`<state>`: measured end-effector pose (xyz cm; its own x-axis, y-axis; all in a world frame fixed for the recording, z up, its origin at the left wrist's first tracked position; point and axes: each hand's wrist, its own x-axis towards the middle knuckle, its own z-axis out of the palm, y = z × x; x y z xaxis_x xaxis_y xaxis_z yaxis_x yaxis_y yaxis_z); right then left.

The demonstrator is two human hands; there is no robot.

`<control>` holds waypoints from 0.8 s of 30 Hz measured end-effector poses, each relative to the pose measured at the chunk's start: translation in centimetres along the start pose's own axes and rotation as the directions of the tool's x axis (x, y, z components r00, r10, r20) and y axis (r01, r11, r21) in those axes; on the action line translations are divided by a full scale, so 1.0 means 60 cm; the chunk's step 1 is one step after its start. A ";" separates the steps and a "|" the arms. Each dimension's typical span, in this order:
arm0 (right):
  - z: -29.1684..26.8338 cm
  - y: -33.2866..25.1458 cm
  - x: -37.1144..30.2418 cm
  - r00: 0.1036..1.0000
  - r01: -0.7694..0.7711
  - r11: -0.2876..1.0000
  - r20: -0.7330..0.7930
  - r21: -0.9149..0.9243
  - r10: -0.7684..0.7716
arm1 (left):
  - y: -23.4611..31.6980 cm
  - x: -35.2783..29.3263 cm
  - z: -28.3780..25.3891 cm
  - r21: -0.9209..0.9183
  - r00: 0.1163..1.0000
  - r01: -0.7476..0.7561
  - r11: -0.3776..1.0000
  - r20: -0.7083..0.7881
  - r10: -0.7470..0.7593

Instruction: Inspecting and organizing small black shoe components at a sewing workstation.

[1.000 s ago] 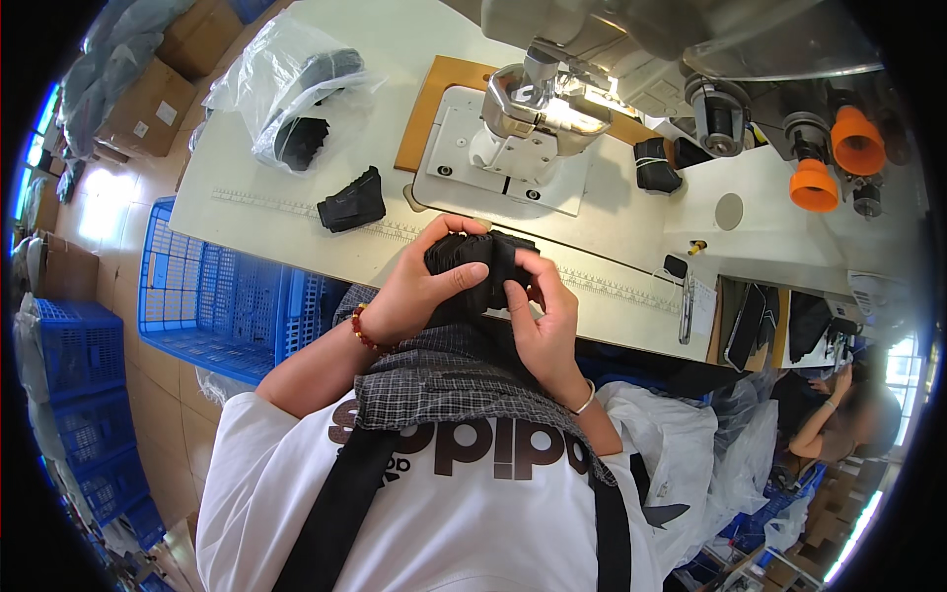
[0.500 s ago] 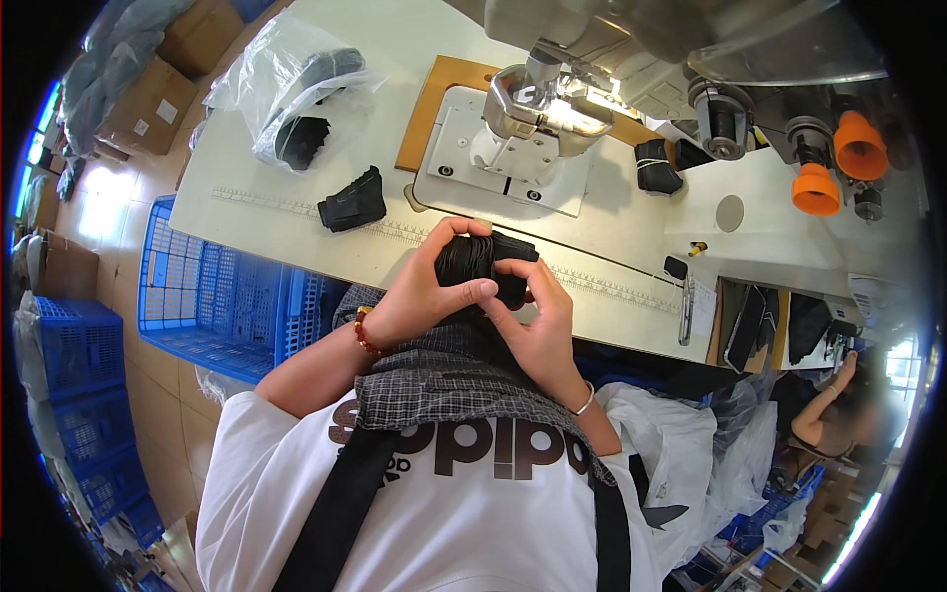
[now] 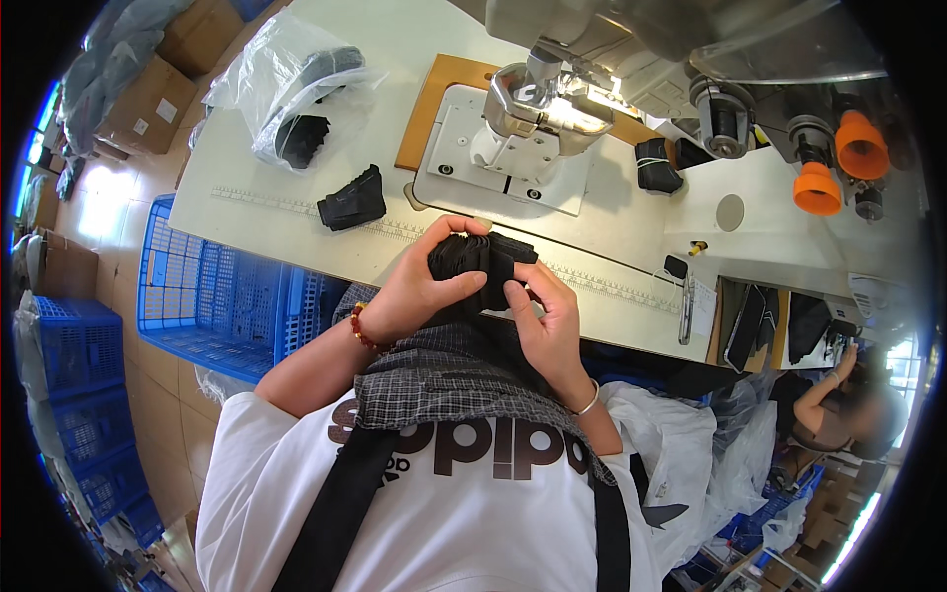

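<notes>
Both my hands hold a thick stack of black fabric pieces [image 3: 460,259] at the front edge of the sewing table. My left hand [image 3: 419,286] is wrapped round its left side, thumb in front and fingers over the top. On the right side, my right hand [image 3: 546,321] grips the stack's edge between thumb and fingers. The layers fan out a little on the left. Beyond my hands stands a sewing machine [image 3: 523,133] with its lamp lit. Another black fabric bundle [image 3: 352,199] lies on the table to the left of my hands.
A clear plastic bag [image 3: 281,84] with dark pieces lies at the back left. A tied black bundle [image 3: 657,166] sits right of the machine. Below the table's left edge is a blue crate [image 3: 212,301]. Orange thread cones [image 3: 860,145] hang at the right, and a person [image 3: 838,400] sits beyond.
My thumbs have moved apart; the right hand has shifted slightly right and down. The stack has turned, its left layers now more spread.
</notes>
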<state>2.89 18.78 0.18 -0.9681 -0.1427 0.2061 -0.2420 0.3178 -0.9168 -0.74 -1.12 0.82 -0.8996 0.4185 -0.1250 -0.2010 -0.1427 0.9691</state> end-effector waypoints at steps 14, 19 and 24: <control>0.012 -0.020 0.006 0.985 0.137 0.963 -0.070 -0.232 -0.157 | -0.006 0.004 0.005 0.005 1.000 -0.005 1.000 -0.023 0.005; 0.009 -0.010 0.002 0.998 0.021 0.988 -0.063 -0.152 -0.031 | -0.012 0.004 0.003 -0.064 1.000 0.001 0.998 -0.007 -0.001; 0.016 -0.015 0.005 0.994 -0.031 0.999 -0.102 0.028 0.033 | -0.001 0.002 0.003 -0.133 0.999 0.050 0.990 0.004 -0.050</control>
<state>2.91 17.56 0.74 -0.9772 -0.0354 0.2093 -0.2103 0.2955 -0.9319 -0.76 -0.90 0.77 -0.8867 0.4291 -0.1723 -0.2956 -0.2394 0.9248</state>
